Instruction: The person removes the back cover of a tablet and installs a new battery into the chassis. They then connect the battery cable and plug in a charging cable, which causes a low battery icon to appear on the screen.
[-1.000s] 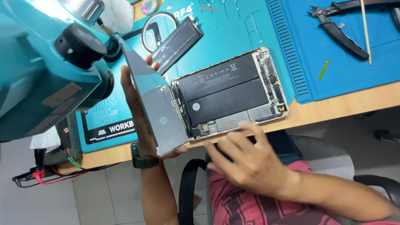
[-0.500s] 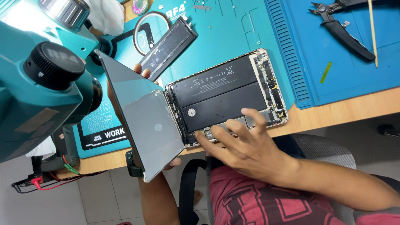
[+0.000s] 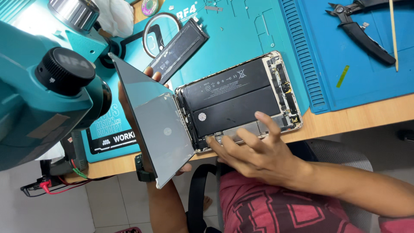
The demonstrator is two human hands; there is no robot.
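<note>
1. Step judged: opening the tablet (image 3: 241,101). Left hand (image 3: 142,108) was clamped on the lifted screen (image 3: 153,125), tilted up at the tablet's left edge.
2. Right hand (image 3: 254,149) lay open, fingers spread, pressing the tablet's lower edge on the mat (image 3: 241,34).
3. Next move likely calls for care: any cable joining screen and tablet was not visible.

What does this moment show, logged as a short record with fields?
setting: teal work mat on a wooden bench
left hand: behind the raised screen panel, propping it open
right hand: fingers flat on the lower edge of the opened tablet
inside tablet: two black battery cells
nearby: loose battery, cutters, microscope
</note>
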